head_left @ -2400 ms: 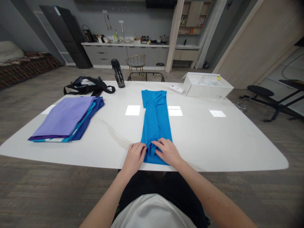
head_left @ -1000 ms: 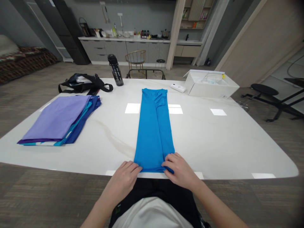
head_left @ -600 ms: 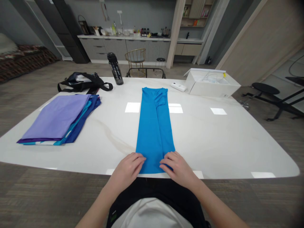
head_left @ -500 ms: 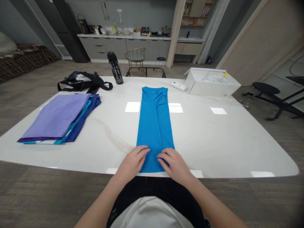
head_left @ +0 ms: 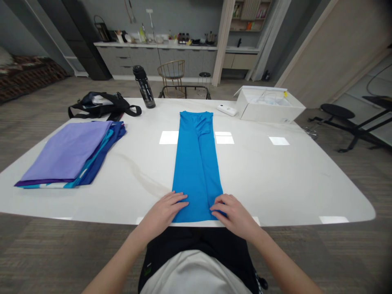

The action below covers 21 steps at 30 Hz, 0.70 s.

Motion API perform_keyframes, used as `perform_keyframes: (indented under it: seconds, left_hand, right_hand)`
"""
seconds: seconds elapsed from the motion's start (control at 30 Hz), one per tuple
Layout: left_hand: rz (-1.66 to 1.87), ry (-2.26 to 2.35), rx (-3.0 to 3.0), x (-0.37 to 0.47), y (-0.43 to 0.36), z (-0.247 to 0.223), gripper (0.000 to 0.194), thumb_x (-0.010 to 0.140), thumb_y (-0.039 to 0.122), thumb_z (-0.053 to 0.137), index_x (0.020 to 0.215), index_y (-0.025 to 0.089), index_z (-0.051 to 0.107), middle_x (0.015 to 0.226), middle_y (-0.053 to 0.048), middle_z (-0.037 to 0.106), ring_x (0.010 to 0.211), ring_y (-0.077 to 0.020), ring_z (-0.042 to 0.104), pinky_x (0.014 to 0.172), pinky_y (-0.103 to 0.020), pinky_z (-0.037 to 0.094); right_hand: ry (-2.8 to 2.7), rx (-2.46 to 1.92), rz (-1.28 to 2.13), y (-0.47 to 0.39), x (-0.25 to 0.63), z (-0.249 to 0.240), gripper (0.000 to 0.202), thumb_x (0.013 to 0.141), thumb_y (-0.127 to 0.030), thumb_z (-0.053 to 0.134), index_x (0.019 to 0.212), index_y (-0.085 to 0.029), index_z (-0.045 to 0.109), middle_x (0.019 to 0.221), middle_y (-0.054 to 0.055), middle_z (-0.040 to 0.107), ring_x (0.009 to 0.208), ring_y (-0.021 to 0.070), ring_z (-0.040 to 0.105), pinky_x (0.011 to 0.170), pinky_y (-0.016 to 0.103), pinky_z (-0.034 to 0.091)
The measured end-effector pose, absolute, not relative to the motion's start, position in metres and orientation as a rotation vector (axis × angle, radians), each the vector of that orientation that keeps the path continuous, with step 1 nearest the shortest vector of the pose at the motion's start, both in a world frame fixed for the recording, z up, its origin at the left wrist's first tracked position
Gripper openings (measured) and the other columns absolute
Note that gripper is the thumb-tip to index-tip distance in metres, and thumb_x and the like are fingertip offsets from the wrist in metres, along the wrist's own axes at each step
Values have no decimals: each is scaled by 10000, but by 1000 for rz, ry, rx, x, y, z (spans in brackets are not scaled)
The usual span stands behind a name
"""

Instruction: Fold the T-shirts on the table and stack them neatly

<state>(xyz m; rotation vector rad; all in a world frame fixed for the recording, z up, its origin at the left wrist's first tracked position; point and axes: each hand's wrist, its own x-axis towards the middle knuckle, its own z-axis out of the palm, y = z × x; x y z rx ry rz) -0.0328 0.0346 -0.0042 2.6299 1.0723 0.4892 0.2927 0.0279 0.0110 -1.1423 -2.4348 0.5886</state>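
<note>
A bright blue shirt [head_left: 194,159], folded into a long narrow strip, lies flat on the table, its neckline end away from me. My left hand [head_left: 167,210] is on its near left edge, fingers stretched over the cloth and nothing gripped. On the near right edge rests my right hand [head_left: 233,213], with its fingers slightly bent and apart, touching the fabric. A folded layer with a small bunched part, which looks like a sleeve, runs down the shirt's right half. To the left sits a stack of folded clothes [head_left: 70,149], lavender on top, with purple, teal and navy below.
On the white glossy table [head_left: 269,175], a black bag [head_left: 104,105] and a dark bottle [head_left: 144,87] stand at the back left. A white remote-like device [head_left: 226,110] and an open white box [head_left: 269,105] are at the back right. Chairs stand beyond the table.
My hands have moved apart, the left toward the shirt's left edge and the right toward its right edge. The whole view has shifted slightly. The shirt keeps its folded shape.
</note>
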Motion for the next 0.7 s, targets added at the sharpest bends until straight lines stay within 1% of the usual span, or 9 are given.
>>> perform_keyframes:
  seconds: [0.07, 0.13, 0.2, 0.23, 0.33, 0.43, 0.53, 0.63, 0.7]
  left_hand:
    - [460, 1032, 2642, -50, 35, 1, 468, 971, 47, 434, 1304, 270, 676, 1427, -56, 636, 1350, -192, 568, 1173, -470, 447]
    - [393, 1003, 2675, -65, 34, 4, 590, 903, -45, 393, 1303, 282, 678, 1450, -43, 618, 1385, -192, 535, 1186, -490, 426]
    - [330, 993, 2710, -75, 32, 6, 681, 848, -98, 373, 1314, 299, 671, 1478, -30, 593, 1414, -189, 504, 1195, -504, 407]
    - [315, 985, 2727, -77, 30, 6, 695, 837, -109, 376, 1313, 304, 671, 1481, -30, 590, 1418, -188, 499, 1195, -503, 405]
    - [328, 949, 2757, -79, 28, 5, 599, 886, -68, 429, 1290, 294, 685, 1451, -53, 617, 1399, -190, 521, 1190, -482, 413]
    - [345, 899, 2765, -76, 31, 3, 404, 975, 69, 498, 1253, 281, 701, 1408, -67, 650, 1378, -200, 541, 1193, -476, 408]
    - [379, 858, 2750, -71, 36, 4, 265, 1008, 174, 526, 1161, 257, 726, 1354, -62, 686, 1361, -199, 557, 1200, -467, 397]
    - [428, 842, 2698, -63, 39, 11, 221, 1017, 207, 524, 1067, 238, 737, 1284, -55, 722, 1353, -186, 566, 1213, -456, 381]
    - [448, 843, 2662, -59, 40, 18, 217, 1023, 215, 514, 1076, 232, 724, 1265, -54, 728, 1344, -177, 574, 1220, -450, 374]
  right_hand:
    - [-2440, -1127, 612, 27, 305, 16, 214, 1003, -187, 545, 1069, -256, 737, 1088, 74, 658, 1003, 204, 609, 899, 382, 477]
    - [-2460, -1141, 629, 26, 318, 20, 261, 983, -138, 531, 1083, -263, 737, 1097, 76, 650, 1009, 210, 602, 899, 388, 478]
    - [-2503, -1160, 638, 24, 328, 23, 283, 975, -125, 533, 1101, -274, 737, 1099, 76, 641, 1000, 213, 599, 888, 389, 483]
    - [-2529, -1167, 637, 24, 331, 24, 285, 978, -128, 534, 1113, -279, 736, 1095, 76, 639, 988, 213, 599, 881, 387, 486]
    - [-2587, -1160, 605, 22, 334, 23, 274, 1001, -161, 530, 1151, -280, 727, 1089, 78, 638, 959, 209, 606, 851, 370, 498]
    - [-2625, -1116, 491, 22, 332, 17, 274, 1010, -181, 527, 1186, -274, 714, 1106, 85, 641, 958, 211, 615, 836, 358, 507]
    - [-2655, -1068, 354, 22, 330, 11, 264, 1000, -157, 526, 1134, -270, 724, 1107, 82, 651, 936, 211, 621, 831, 357, 507]
    - [-2618, -1072, 362, 22, 330, 13, 216, 1003, -180, 529, 1050, -259, 724, 1092, 72, 658, 911, 205, 628, 826, 351, 516]
    - [-2554, -1087, 427, 22, 329, 19, 203, 1015, -204, 516, 1039, -250, 712, 1077, 69, 662, 933, 206, 638, 837, 345, 528]
